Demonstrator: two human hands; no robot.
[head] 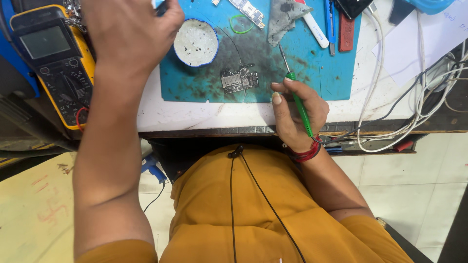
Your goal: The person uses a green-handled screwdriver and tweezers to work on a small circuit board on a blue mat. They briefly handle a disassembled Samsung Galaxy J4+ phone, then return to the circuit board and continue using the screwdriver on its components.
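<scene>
Head cam is showing the right hand (297,114) gripping a green-handled screwdriver (296,95), tip resting on the blue mat (336,73) just right of a small circuit board (239,79). Left hand (129,31) is reaching up w/ fingers curled; can't tell what it's holding. It's hovering btwn a yellow multimeter (53,63) and a round dish (196,43) on the tabletop (195,114).

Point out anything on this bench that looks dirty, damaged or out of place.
The blue work mat is heavily smeared with dark grime around the small circuit board, and a soiled grey cloth lies crumpled at its top. White cables hang tangled over the bench edge. The right hand holds a green-handled tool; nothing looks broken.
</scene>
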